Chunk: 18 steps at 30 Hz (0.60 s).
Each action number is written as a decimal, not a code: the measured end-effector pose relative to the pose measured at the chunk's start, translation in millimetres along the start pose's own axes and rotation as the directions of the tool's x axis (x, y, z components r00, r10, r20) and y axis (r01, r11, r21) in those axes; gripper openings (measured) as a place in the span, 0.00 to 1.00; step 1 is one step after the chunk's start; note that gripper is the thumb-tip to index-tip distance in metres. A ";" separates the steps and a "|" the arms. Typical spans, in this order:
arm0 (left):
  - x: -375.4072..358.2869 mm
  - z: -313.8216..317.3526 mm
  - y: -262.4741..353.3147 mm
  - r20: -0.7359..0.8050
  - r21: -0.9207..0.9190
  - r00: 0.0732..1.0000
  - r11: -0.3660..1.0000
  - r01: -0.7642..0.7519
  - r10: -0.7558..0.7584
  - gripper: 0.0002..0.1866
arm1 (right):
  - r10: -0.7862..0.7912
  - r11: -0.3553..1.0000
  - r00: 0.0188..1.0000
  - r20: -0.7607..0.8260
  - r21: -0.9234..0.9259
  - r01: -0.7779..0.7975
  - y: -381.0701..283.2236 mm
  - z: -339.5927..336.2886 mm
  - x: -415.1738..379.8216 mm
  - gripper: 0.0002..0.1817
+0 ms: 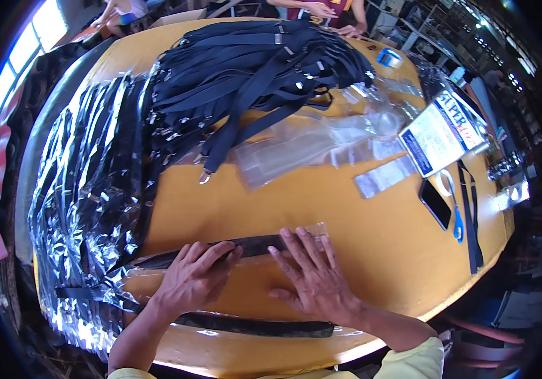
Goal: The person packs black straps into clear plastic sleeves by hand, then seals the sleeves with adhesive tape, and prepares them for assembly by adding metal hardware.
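Note:
A black strap in a clear plastic sleeve [257, 245] lies across the yellow table in front of me. My left hand [196, 278] rests on the sleeve's left part, its fingers bent and closed over it. My right hand [315, 278] lies over the right end with fingers spread, the fingertips touching the plastic. Nearer my body is another bagged black strap [255, 326], lying flat below both hands. On the left, a row of bagged black straps [91, 208] is spread out, close to the left end of the sleeve I touch.
Loose black elastic straps with metal clips [252, 76] form a big pile at the back. Empty clear sleeves [321, 142] lie beside it. To the right are a printed packet [444, 132], a phone [435, 205], blue-handled scissors [458, 224] and a tape roll [389, 58]. Another person [321, 11] is across the table.

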<state>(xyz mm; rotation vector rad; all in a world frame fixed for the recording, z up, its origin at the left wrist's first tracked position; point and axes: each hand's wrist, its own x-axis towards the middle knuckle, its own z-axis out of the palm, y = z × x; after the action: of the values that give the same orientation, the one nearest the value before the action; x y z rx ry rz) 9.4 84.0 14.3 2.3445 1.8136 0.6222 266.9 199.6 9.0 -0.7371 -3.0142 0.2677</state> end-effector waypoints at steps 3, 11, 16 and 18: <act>-0.5 -0.7 0.9 0.026 0.030 0.999 0.999 0.033 -0.034 0.26 | -0.054 0.997 0.997 -0.054 0.052 0.056 3.3 -0.9 -1.2 0.41; -1.8 3.0 1.2 -0.036 0.032 0.999 0.999 0.010 -0.009 0.25 | 0.212 0.977 0.963 -0.166 0.032 -0.209 46.0 -68.5 -49.6 0.32; 2.2 1.5 5.8 -0.094 0.045 0.995 0.999 -0.010 0.014 0.22 | 0.560 0.829 0.675 -0.480 0.323 -0.457 77.9 -103.3 -119.1 0.20; 9.9 2.2 10.6 -0.152 0.045 0.986 0.997 -0.056 0.062 0.18 | 0.669 0.731 0.495 -0.554 0.371 -0.573 89.9 -107.4 -159.4 0.16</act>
<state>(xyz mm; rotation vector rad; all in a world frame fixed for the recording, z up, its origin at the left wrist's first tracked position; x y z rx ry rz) 21.9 90.8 18.3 2.4468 1.8393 0.8024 456.5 221.9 101.6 -1.5173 -1.9244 0.1631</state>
